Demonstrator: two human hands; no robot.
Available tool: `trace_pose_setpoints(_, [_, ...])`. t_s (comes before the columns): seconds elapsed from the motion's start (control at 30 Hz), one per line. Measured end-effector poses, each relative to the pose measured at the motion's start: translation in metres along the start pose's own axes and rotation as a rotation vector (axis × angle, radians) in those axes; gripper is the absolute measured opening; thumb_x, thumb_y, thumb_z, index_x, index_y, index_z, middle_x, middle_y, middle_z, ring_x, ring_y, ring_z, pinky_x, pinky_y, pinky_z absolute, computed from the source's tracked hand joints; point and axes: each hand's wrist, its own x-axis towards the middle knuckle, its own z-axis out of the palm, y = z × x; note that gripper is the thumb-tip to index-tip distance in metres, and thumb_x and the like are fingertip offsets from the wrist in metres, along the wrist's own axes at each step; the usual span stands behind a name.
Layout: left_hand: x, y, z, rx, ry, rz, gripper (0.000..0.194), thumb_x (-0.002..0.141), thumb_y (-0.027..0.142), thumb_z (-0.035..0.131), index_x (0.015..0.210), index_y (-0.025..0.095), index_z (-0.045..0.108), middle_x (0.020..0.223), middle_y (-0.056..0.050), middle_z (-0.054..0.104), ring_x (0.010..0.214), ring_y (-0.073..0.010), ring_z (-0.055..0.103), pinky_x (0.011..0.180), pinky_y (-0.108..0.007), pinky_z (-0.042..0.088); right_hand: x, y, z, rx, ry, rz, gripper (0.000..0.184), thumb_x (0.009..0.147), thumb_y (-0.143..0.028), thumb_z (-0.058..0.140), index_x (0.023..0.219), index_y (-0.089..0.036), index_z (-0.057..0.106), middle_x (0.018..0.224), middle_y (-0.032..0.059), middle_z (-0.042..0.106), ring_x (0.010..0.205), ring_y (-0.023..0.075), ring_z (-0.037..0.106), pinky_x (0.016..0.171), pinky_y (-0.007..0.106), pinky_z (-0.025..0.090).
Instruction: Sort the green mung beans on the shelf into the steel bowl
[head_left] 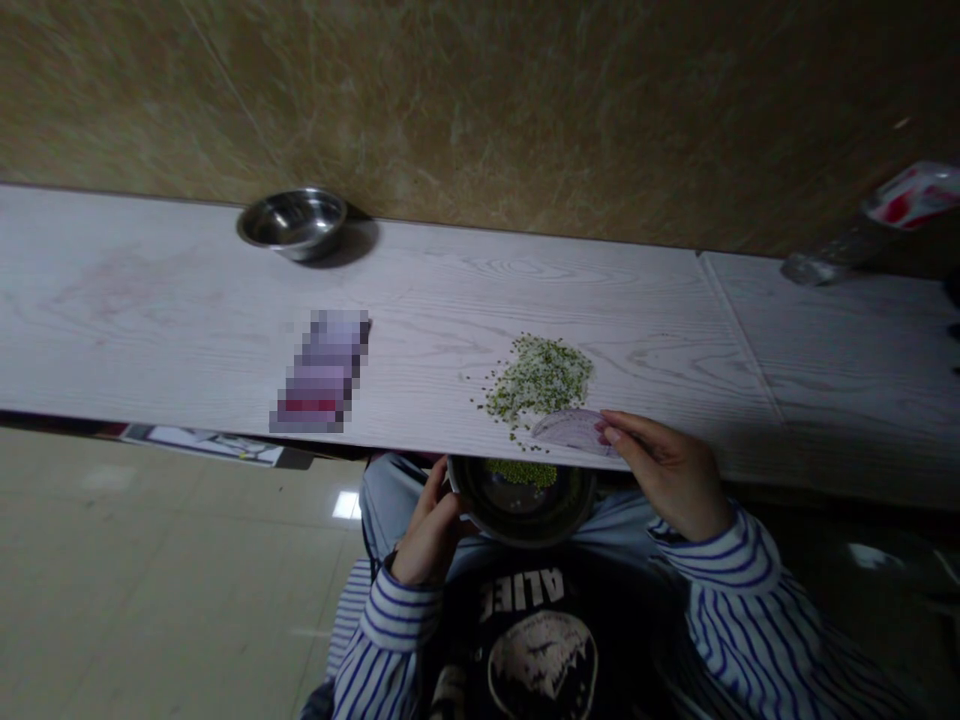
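Note:
A pile of small green beans point(538, 378) lies on the pale wooden table point(187, 320), close to its near edge. My right hand point(667, 470) pinches a thin pinkish card point(571, 430) that rests flat on the table just in front of the pile. Below the table edge my left hand point(429, 528) grips the rim of a metal bowl point(523, 505). Some green beans lie inside that bowl, at its far side.
An empty steel bowl point(294, 222) stands at the far edge of the table by the brown wall. A blurred flat item point(322, 372) lies left of the beans. A plastic bottle point(877, 225) lies at the far right. Tiled floor point(150, 560) shows at lower left.

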Motion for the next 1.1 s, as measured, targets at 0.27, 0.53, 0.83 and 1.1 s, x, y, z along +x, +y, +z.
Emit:
trace_pose_setpoints(0.27, [-0.002, 0.002, 0.005, -0.003, -0.008, 0.002, 0.058, 0.059, 0.015, 0.071, 0.117, 0.022, 0.066, 0.095, -0.002, 0.070, 0.086, -0.0237, 0.067, 0.063, -0.029, 0.055, -0.008, -0.001, -0.001, 0.026, -0.004, 0.011, 0.024, 0.085, -0.033, 0.065, 0.098, -0.020, 0.081, 0.090, 0.0076, 0.082, 0.079, 0.0236, 0.079, 0.075, 0.034, 0.066])
trace_pose_setpoints(0.53, [-0.003, 0.001, 0.005, -0.003, -0.015, 0.008, 0.059, 0.060, 0.017, 0.071, 0.118, 0.023, 0.065, 0.093, -0.001, 0.070, 0.079, -0.0205, 0.066, 0.059, -0.027, 0.052, -0.014, -0.008, 0.005, 0.055, -0.047, -0.068, 0.022, 0.086, -0.027, 0.065, 0.099, -0.019, 0.081, 0.091, 0.0072, 0.082, 0.081, 0.0212, 0.079, 0.078, 0.030, 0.065])
trace_pose_setpoints(0.83, [-0.003, 0.003, 0.006, 0.010, -0.020, 0.001, 0.058, 0.059, 0.017, 0.071, 0.117, 0.023, 0.065, 0.094, -0.001, 0.070, 0.079, -0.0213, 0.066, 0.059, -0.027, 0.053, -0.009, -0.006, 0.007, 0.031, -0.010, -0.053, 0.023, 0.086, -0.029, 0.064, 0.099, -0.019, 0.081, 0.089, 0.0077, 0.082, 0.080, 0.0223, 0.080, 0.077, 0.031, 0.066])
trace_pose_setpoints(1.1, [-0.003, 0.003, 0.006, 0.011, -0.013, 0.001, 0.059, 0.059, 0.017, 0.071, 0.117, 0.022, 0.065, 0.098, -0.002, 0.071, 0.086, -0.0238, 0.067, 0.064, -0.030, 0.055, -0.011, -0.015, 0.010, 0.069, -0.058, -0.094, 0.022, 0.087, -0.026, 0.064, 0.100, -0.018, 0.080, 0.091, 0.0076, 0.082, 0.080, 0.0202, 0.079, 0.078, 0.029, 0.065])
